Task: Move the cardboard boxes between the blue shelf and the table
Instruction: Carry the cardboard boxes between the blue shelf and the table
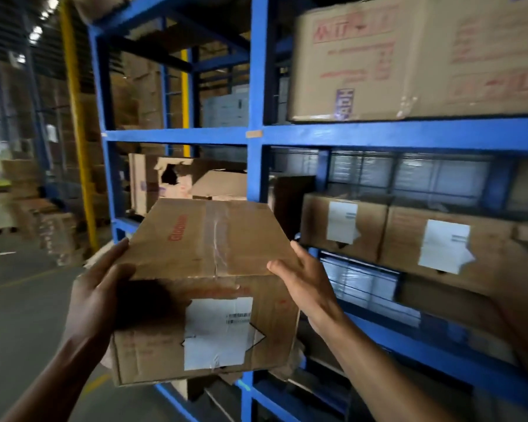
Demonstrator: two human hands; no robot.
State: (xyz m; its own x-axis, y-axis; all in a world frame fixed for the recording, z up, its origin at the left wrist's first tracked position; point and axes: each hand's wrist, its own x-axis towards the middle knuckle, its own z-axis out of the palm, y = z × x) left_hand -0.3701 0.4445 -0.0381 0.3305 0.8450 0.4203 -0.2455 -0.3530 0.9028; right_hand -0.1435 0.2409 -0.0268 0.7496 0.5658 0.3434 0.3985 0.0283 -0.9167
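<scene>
Head view: the cardboard box (208, 287), taped on top with a white label on its near face, is held in the air in front of the blue shelf (255, 135), touching no shelf level. Left hand (98, 293) grips its left corner, thumb seemingly across the near face (shadowed, blurry). Right hand (302, 281) presses flat on the right side, fingers straight. Two labelled boxes (342, 226) sit on the middle level to the right, and a big red-printed carton (409, 56) sits above.
</scene>
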